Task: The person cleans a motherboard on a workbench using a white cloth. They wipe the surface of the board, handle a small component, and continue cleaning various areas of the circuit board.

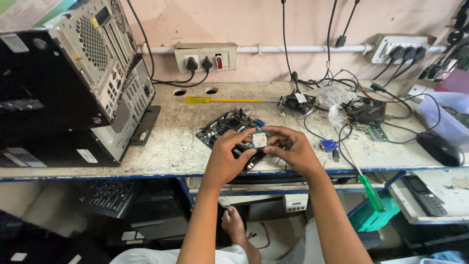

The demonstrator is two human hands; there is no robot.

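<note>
Head view, looking down at a worn bench (171,146). Both hands meet above a small dark circuit board (225,128) that lies flat near the bench's near edge, its long axis running diagonally from near-right to far-left.

The thing in hand is a small square processor chip (259,140), metal top plate facing up toward the camera. It sits over the near-right part of the board, held just above or at the board's surface (contact cannot be told from this angle). The left hand (225,156) comes at it from the left, thumb and forefinger closed on the chip's left edge. The right hand (292,149) comes from the right, fingertips pinching the far and right edges. So the chip lies directly between the two sets of fingers, both equally near; neither hand is free.

Relation that matters: chip is roughly level and parallel to the board, squarely above it rather than off to one side. Whether its corners align with the socket beneath is hidden by the fingers.

Around: a yellow-handled screwdriver (210,99) lies far of the board, a green-handled screwdriver (369,188) hangs over the near edge to the right, a cooling fan (297,103) far right, a computer tower (83,83) at left.
</note>
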